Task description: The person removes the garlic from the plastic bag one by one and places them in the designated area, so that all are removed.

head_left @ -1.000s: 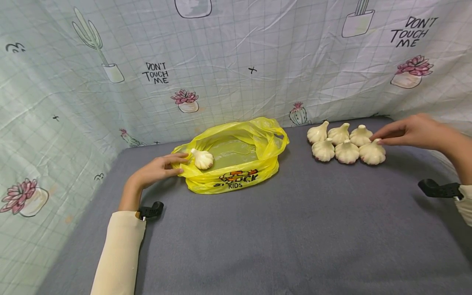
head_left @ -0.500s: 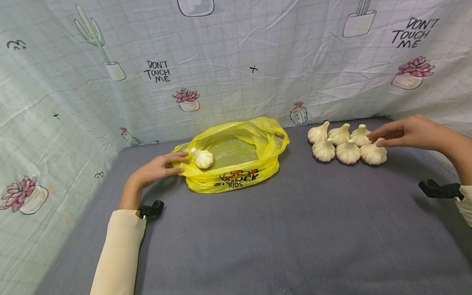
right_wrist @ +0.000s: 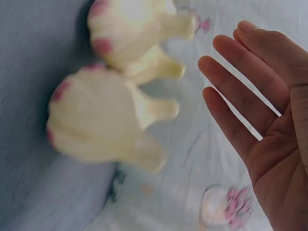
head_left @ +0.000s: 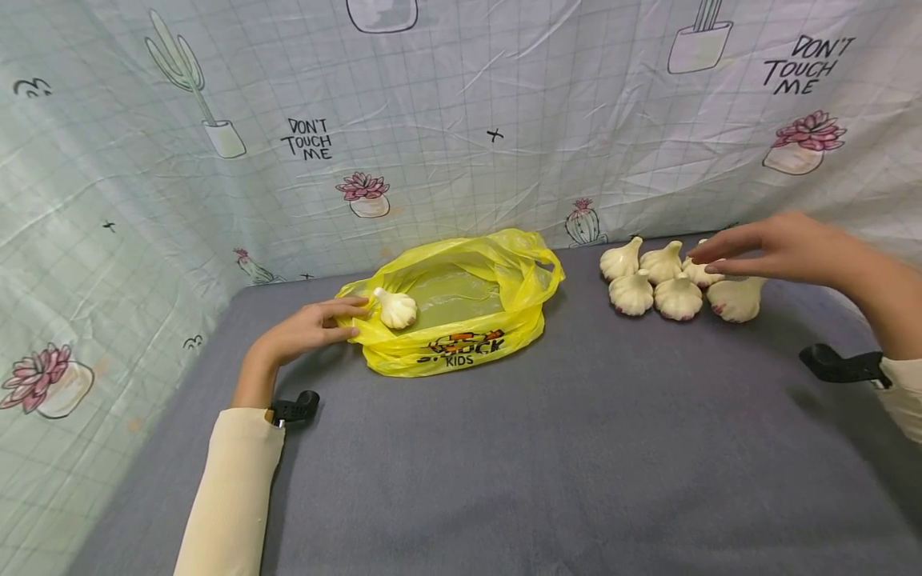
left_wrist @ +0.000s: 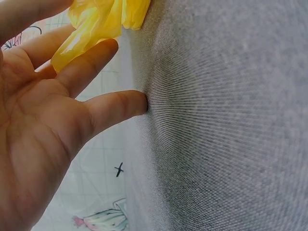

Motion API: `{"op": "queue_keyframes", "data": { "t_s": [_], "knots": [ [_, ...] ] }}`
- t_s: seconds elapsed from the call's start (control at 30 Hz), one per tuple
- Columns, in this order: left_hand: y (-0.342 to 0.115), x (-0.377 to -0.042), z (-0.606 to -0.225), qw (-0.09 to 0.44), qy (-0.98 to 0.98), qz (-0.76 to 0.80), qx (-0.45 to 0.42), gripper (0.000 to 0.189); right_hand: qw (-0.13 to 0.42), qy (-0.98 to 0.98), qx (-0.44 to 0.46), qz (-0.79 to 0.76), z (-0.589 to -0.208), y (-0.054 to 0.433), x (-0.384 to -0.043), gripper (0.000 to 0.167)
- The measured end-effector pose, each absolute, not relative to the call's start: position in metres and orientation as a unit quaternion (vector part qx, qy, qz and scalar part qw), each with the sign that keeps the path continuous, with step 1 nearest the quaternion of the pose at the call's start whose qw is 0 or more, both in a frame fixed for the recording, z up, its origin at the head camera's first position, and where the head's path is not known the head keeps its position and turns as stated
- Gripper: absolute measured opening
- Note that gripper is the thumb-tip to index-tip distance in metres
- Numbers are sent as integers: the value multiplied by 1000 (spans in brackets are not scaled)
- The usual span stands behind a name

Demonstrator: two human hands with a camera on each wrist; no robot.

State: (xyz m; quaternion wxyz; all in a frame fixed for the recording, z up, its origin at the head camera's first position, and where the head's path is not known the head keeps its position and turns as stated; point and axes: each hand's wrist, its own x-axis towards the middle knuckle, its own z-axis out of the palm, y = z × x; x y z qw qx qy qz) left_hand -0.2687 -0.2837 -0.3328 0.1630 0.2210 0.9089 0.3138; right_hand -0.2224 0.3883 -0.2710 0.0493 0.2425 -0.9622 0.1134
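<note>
In the head view, my left hand (head_left: 313, 328) touches the left rim of a yellow plastic bag (head_left: 450, 352), which lies with its mouth spread. The left wrist view shows those fingers (left_wrist: 86, 67) nearly straight, with yellow plastic (left_wrist: 96, 29) lying among them. One white garlic bulb (head_left: 396, 310) sits just inside the bag's left edge. My right hand (head_left: 788, 248) hovers with extended fingers over the rightmost front garlic bulb (head_left: 736, 299), whose neck points right. Empty and apart from the bulbs (right_wrist: 96, 115), the right hand (right_wrist: 269, 101) partly covers the back-right bulb (head_left: 697, 272) in the head view.
The other garlic bulbs form two close rows, including one at the back left (head_left: 621, 260) and one in the front middle (head_left: 678, 298). They stand on a grey cloth-covered table (head_left: 540, 464). A printed curtain (head_left: 446, 104) rises directly behind.
My right hand has let go of the front-right bulb, lifted slightly and moved left over it. That bulb has turned, its neck now leaning right. The left hand and bag have not moved.
</note>
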Motion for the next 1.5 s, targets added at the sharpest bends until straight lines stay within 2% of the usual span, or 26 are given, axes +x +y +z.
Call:
{"op": "queue_keyframes", "data": {
  "t_s": [0.23,0.67,0.97,1.5],
  "knots": [
    [-282,-270,-333,165,907,316,223,49,60,-940,313,125,-264,354,-219,27],
    [-279,-265,-335,160,914,305,215,51,1,-912,383,146,-274,295,-224,23],
    [-278,-261,-335,156,912,310,216,51,44,-855,482,187,-286,261,-240,20],
    [-277,-259,-335,157,909,313,225,47,35,-812,532,239,-301,180,-275,16]
  ]
}}
